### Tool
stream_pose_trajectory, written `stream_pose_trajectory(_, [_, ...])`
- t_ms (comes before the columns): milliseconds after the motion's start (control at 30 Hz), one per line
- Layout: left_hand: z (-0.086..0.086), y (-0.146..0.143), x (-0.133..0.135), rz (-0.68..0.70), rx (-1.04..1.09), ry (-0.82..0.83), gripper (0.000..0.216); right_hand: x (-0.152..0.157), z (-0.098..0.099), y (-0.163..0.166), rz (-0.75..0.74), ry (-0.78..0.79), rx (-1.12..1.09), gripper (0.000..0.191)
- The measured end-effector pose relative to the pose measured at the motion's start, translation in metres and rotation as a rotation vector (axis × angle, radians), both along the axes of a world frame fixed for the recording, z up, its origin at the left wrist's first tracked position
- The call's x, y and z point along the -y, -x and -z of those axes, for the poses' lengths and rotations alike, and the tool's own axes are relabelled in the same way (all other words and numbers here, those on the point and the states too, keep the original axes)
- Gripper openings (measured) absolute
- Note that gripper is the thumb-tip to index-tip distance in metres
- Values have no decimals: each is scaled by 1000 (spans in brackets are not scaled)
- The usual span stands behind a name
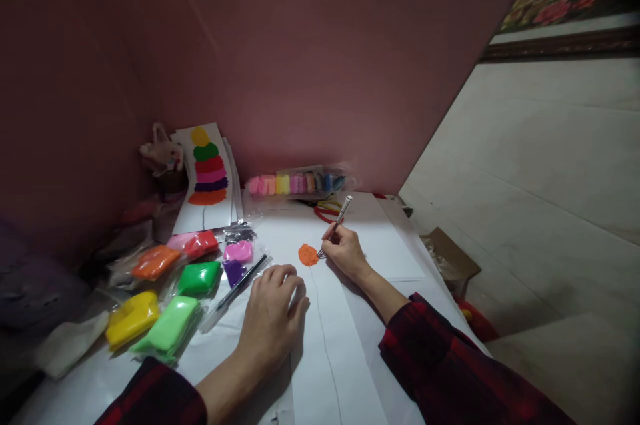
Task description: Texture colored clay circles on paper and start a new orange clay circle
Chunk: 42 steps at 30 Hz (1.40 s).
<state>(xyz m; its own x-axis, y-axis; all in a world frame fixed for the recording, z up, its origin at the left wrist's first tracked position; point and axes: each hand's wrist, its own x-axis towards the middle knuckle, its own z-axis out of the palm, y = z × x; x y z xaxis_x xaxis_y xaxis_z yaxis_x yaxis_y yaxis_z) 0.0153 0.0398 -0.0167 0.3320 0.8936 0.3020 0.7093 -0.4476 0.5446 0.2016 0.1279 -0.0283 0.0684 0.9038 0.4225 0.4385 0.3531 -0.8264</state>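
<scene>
My right hand [345, 250] is closed around a fork [343, 211] with a striped handle. The fork's tines point down at the right edge of a flattened orange clay patch [307, 254], whose surface looks rough. That patch lies on a white sheet of paper [335, 338], and a thin drawn line runs from it toward me. Flat on the paper's left side rests my left hand [275, 308], fingers loosely bent and apart, holding nothing. A pen [243, 283] lies on a clear wrapper just left of it.
Bagged clay in several colours, including a light green pack [170, 328] and a yellow pack [133, 319], covers the left side. A picture card with coloured layers [207, 175] leans at the back left. Behind are a clay strip pack [297, 185] and scissors [327, 210].
</scene>
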Motion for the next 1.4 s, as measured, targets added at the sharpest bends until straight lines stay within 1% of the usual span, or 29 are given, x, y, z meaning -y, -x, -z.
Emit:
stream_pose_trajectory(167, [-1, 0, 0, -1, -3, 3, 9, -2, 3, -2, 28, -11, -22, 3])
stream_pose_trajectory(400, [0, -1, -1, -5, 13, -10, 10, -1, 2, 0, -6, 2, -5, 4])
stream_pose_trajectory(600, [0, -1, 0, -4, 13, -22, 11, -3, 3, -2, 31, 0, -18, 3])
stream_pose_trajectory(833, [0, 0, 0, 2, 0, -12, 10, -2, 2, -1, 3, -5, 3, 4])
stream_pose_trajectory(1067, [-2, 0, 0, 3, -8, 9, 10, -3, 3, -2, 22, -19, 0, 3])
stream_pose_trajectory(1233, [-1, 0, 0, 3, -12, -4, 9, -3, 2, -1, 1, -18, 8, 3])
stream_pose_trajectory(1400, [-1, 0, 0, 5, -9, -5, 9, -3, 3, -2, 21, -23, 1, 4])
